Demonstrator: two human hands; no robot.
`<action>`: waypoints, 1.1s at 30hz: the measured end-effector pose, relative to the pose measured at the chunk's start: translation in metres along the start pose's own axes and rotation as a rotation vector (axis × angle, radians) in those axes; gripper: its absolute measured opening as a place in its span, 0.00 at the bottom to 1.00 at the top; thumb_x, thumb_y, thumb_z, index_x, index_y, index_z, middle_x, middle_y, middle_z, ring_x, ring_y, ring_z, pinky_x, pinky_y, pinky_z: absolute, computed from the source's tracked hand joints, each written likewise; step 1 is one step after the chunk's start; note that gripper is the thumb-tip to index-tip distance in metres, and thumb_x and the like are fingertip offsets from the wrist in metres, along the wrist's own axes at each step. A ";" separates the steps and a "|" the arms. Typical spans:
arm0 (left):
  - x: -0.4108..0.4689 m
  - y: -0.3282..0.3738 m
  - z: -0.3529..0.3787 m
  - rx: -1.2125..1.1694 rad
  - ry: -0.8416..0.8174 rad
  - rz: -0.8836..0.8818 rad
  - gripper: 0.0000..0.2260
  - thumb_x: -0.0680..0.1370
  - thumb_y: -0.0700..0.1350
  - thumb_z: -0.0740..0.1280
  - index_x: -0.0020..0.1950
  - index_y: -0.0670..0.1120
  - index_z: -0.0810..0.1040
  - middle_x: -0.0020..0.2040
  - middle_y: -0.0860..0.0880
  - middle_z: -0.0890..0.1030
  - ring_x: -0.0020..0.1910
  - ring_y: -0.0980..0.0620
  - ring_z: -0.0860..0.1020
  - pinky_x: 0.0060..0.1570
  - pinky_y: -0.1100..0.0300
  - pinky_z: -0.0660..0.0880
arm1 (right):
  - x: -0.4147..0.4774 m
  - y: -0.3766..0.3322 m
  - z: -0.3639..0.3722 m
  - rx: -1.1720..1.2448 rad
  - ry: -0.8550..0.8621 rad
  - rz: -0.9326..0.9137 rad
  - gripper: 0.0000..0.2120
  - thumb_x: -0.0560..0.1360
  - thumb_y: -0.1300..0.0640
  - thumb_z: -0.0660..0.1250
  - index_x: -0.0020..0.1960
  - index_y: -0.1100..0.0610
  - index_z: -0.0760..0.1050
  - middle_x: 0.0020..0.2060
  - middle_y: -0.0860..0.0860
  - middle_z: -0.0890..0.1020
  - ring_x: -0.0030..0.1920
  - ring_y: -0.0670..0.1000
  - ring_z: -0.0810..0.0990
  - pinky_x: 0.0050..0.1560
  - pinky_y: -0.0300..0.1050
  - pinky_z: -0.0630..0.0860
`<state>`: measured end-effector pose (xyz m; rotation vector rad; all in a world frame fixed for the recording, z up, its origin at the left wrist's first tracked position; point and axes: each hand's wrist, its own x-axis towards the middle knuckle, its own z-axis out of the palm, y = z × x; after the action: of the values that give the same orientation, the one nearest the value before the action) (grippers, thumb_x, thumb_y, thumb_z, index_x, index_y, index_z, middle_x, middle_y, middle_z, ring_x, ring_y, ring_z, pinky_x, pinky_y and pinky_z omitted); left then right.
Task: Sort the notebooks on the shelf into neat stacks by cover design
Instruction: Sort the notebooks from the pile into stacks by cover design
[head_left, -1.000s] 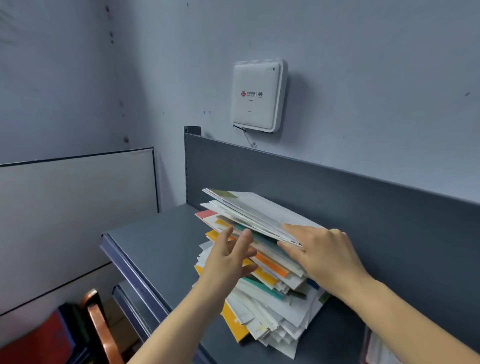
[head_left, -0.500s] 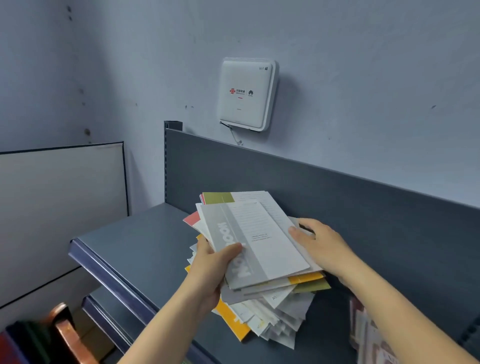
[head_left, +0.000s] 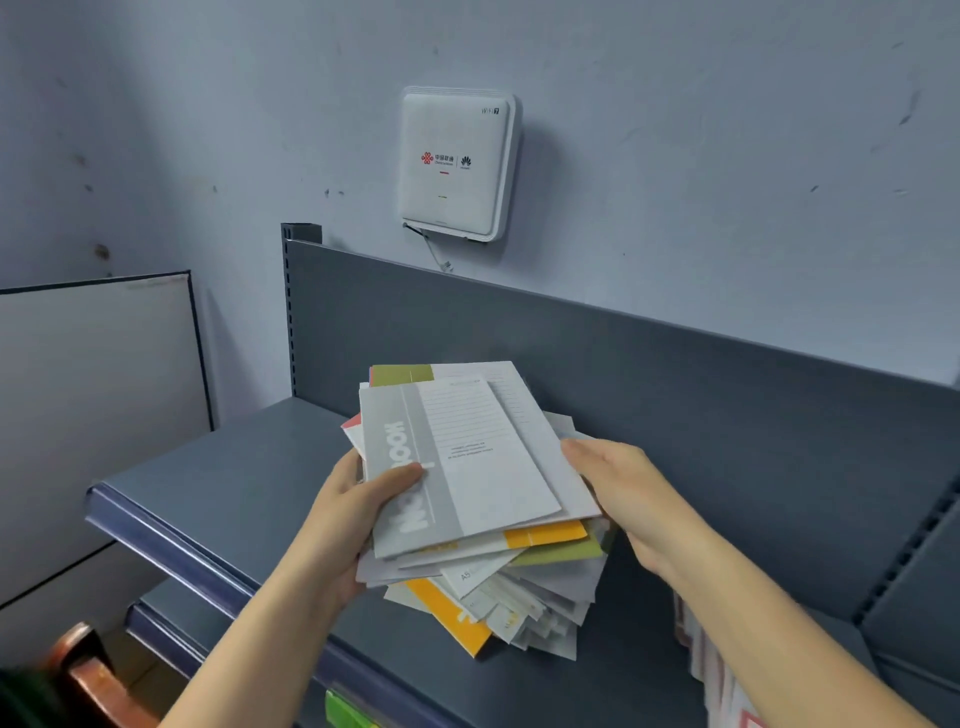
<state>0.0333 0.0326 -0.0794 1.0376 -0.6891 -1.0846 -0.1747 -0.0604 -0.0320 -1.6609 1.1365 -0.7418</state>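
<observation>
Two bare hands hold a messy pile of notebooks (head_left: 483, 525) on a dark grey shelf (head_left: 234, 483). Far left, a pale board (head_left: 98, 395) leans by the wall, and its left side is cut off by the edge of the picture. Down in the corner is something brown and shiny (head_left: 88, 675), but too little shows to tell what it is. The shelf has a blue front edge, and a second shelf (head_left: 171, 618) peeks out under it.

The left hand (head_left: 358, 519) grips the left side of the pile. Its thumb presses on the top grey notebook (head_left: 457, 462), right over the big white letters, so the word cannot be read whole. The other fingers are tucked under the top bunch and hidden.

The pile sits near the middle of the shelf, close to the grey back panel (head_left: 675, 395). Yellow, green and red covers stick out at odd angles. The small print on the top cover is too tiny to read.

The right hand (head_left: 623, 493) is clamped on the right side of the pile, with its fingertips hidden under the covers.

Above, a white box (head_left: 457, 161) hangs on the wall. At the far right, low down, more paper things (head_left: 717, 670) show behind the right arm, blurry and mostly hidden.
</observation>
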 end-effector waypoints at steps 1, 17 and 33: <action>0.000 0.002 -0.004 -0.001 0.021 0.009 0.14 0.77 0.38 0.66 0.62 0.44 0.73 0.53 0.44 0.84 0.47 0.42 0.84 0.35 0.53 0.80 | 0.005 0.002 0.000 -0.151 0.071 -0.007 0.16 0.82 0.52 0.55 0.56 0.58 0.80 0.54 0.53 0.82 0.58 0.54 0.78 0.61 0.54 0.73; -0.022 0.037 -0.085 -0.158 0.360 0.197 0.16 0.78 0.40 0.64 0.66 0.44 0.71 0.55 0.44 0.83 0.41 0.49 0.84 0.30 0.57 0.80 | 0.015 -0.009 0.032 -1.102 -0.087 -0.410 0.53 0.65 0.23 0.55 0.78 0.52 0.42 0.77 0.47 0.39 0.77 0.50 0.37 0.76 0.57 0.41; -0.056 0.022 -0.072 -0.022 0.217 0.214 0.16 0.76 0.41 0.66 0.63 0.49 0.74 0.53 0.47 0.85 0.45 0.45 0.85 0.33 0.57 0.81 | 0.013 -0.016 -0.009 -0.305 0.456 -0.497 0.13 0.78 0.56 0.64 0.60 0.60 0.77 0.54 0.51 0.80 0.51 0.44 0.75 0.36 0.30 0.73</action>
<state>0.0840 0.1116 -0.0847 1.0200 -0.5962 -0.7796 -0.1718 -0.0735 -0.0139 -2.1362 1.1970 -1.3705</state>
